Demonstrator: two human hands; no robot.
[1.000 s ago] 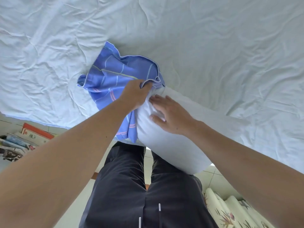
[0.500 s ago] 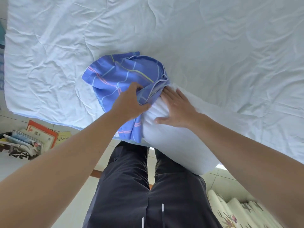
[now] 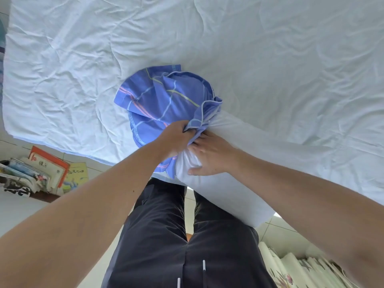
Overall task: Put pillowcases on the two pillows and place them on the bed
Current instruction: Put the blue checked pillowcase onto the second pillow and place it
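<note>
I see a white pillow point(image 3: 224, 192) lying across the bed point(image 3: 270, 59) edge, its far end bunched inside a crumpled blue striped pillowcase point(image 3: 162, 100).

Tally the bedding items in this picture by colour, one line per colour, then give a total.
White: 2, the pillow and the bed sheet
Blue: 1, the pillowcase
Total: 3
</note>
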